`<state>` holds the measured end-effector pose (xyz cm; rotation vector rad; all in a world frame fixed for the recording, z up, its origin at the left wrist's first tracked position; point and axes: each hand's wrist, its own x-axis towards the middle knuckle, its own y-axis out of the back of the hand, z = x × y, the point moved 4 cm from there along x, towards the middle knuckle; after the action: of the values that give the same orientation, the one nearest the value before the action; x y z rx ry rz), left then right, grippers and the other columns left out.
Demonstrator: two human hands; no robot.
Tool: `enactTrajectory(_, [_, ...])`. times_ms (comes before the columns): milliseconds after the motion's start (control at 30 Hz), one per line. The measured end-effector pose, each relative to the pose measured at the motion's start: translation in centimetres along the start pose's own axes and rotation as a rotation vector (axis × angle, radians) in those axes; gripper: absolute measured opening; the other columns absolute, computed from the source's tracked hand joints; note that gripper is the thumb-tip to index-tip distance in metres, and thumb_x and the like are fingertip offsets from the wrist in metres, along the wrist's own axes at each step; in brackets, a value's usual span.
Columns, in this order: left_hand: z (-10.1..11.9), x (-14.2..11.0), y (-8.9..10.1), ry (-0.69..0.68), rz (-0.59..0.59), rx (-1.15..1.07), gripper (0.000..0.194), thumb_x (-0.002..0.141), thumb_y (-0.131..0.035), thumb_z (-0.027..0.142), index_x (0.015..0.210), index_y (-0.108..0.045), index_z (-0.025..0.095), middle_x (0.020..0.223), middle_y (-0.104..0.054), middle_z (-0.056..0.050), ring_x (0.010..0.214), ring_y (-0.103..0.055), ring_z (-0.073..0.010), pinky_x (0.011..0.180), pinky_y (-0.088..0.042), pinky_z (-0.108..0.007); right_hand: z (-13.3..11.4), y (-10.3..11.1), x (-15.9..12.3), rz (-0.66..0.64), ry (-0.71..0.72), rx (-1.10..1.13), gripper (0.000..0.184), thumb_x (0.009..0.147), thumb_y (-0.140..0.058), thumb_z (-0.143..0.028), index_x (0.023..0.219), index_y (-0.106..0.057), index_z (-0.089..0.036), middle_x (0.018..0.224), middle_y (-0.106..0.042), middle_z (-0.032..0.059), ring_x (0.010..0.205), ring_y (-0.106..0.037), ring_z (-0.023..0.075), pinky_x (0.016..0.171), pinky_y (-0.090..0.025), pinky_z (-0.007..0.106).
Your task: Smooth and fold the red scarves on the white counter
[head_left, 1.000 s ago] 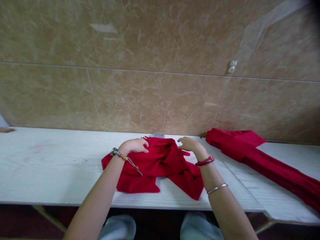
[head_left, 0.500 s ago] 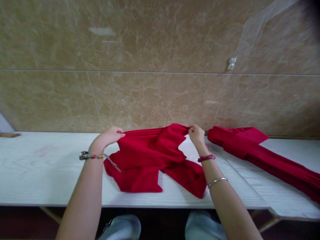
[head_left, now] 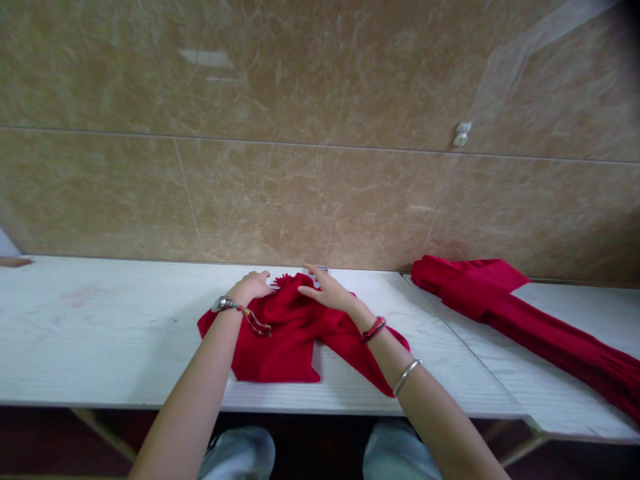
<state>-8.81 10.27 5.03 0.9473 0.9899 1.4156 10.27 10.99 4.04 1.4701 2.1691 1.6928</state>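
Observation:
A red fringed cloth, seemingly a scarf (head_left: 280,360), lies bunched and crumpled on the white tabletop (head_left: 125,333). At its far left edge my left hand (head_left: 253,287) rests, thumb and fingers apart. My right hand (head_left: 330,290) is over the far right part of the cloth, with its fingers spread and nothing gripped. Between the two hands a short tuft of red fringe (head_left: 283,280) sticks up. Just behind my right fingers a small pale, dark-edged item (head_left: 319,271) is partly hidden; I cannot make out what it is.
A second red cloth (head_left: 525,320), folded into a long strip, lies on the right-hand table past a seam. Brown marbled wall tiles (head_left: 300,200) rise directly behind the tabletop. A small brown piece (head_left: 15,262) sits at the far left edge.
Both hands have let go of the cloth's stretched far edge and come closer together. That edge has dropped into a bunch, and the fringe tuft and small pale item now show.

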Motion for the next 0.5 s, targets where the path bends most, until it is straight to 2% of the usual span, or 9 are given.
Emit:
enactTrajectory(33, [-0.2,0.2,-0.9,-0.030,-0.043,-0.031,0.039,0.058,-0.061,0.025,0.096,-0.065,0.017,0.105,-0.065,-0.013,0.093,-0.060,-0.0252,0.077,-0.044,-0.028,-1.2,-1.2,0.1,-0.062,0.037,-0.007,0.059,0.076,-0.060,-0.031,0.129,-0.042,-0.014,0.120,-0.055,0.0155,0.108,-0.052,0.0214,0.090,-0.040,0.032])
enactTrajectory(100, [-0.8,0.4,-2.3,-0.076,-0.089,-0.089,0.025,0.060,-0.057,0.022,0.083,-0.067,0.020,0.092,-0.070,-0.006,0.082,-0.062,-0.0199,0.072,-0.044,-0.023,-2.6,-2.5,0.3,-0.168,0.033,-0.086,0.045,0.076,-0.059,-0.024,0.119,-0.053,-0.013,0.109,-0.062,0.0143,0.101,-0.056,0.0226,0.087,-0.041,0.032])
enactTrajectory(167, [-1.7,0.5,-2.8,-0.094,-0.075,-0.128,0.019,0.062,-0.052,0.020,0.073,-0.067,0.019,0.082,-0.070,-0.004,0.078,-0.062,-0.0182,0.069,-0.044,-0.022,-2.7,-2.2,0.4,-0.211,-0.021,-0.168,0.027,0.074,-0.054,-0.015,0.099,-0.064,-0.013,0.096,-0.067,0.0120,0.093,-0.060,0.0223,0.082,-0.043,0.030])
enactTrajectory(267, [-3.0,0.5,-1.9,-0.105,-0.002,-0.186,0.020,0.066,-0.048,0.024,0.069,-0.066,0.014,0.075,-0.069,-0.005,0.074,-0.061,-0.0183,0.066,-0.043,-0.024,-1.1,1.2,0.6,-0.097,-0.123,-0.212,0.026,0.071,-0.049,-0.007,0.086,-0.068,-0.017,0.090,-0.069,0.0068,0.087,-0.061,0.0188,0.077,-0.043,0.024])
enactTrajectory(367, [-3.4,0.3,0.0,-0.124,0.082,-0.246,0.025,0.069,-0.047,0.029,0.073,-0.065,0.013,0.074,-0.067,-0.005,0.072,-0.059,-0.0171,0.066,-0.042,-0.024,1.9,6.8,-0.2,0.226,-0.336,-0.311,0.034,0.069,-0.042,-0.004,0.087,-0.069,-0.017,0.091,-0.069,0.0074,0.088,-0.061,0.0191,0.076,-0.043,0.024])
enactTrajectory(433, [-2.8,0.0,1.1,-0.154,0.101,-0.270,0.024,0.068,-0.049,0.031,0.070,-0.065,0.014,0.070,-0.066,-0.004,0.070,-0.058,-0.0168,0.066,-0.042,-0.024,3.6,10.0,-1.3,0.399,-0.406,-0.342,0.040,0.067,-0.040,-0.003,0.091,-0.068,-0.016,0.094,-0.069,0.0075,0.088,-0.060,0.0200,0.077,-0.044,0.027])
enactTrajectory(467, [-2.2,-0.3,1.4,-0.179,0.088,-0.277,0.023,0.067,-0.051,0.032,0.068,-0.064,0.014,0.068,-0.065,-0.003,0.069,-0.057,-0.0167,0.066,-0.042,-0.024,4.2,11.1,-1.8,0.420,-0.413,-0.332,0.041,0.065,-0.040,-0.003,0.093,-0.068,-0.016,0.094,-0.069,0.0068,0.088,-0.061,0.0201,0.078,-0.044,0.028])
enactTrajectory(500, [-1.4,-0.5,1.5,-0.210,0.060,-0.284,0.023,0.066,-0.052,0.033,0.067,-0.064,0.014,0.067,-0.065,-0.003,0.068,-0.057,-0.0166,0.066,-0.041,-0.024,4.7,11.7,-2.3,0.385,-0.396,-0.302,0.043,0.063,-0.041,-0.003,0.094,-0.068,-0.016,0.094,-0.069,0.0060,0.088,-0.061,0.0200,0.080,-0.044,0.029])
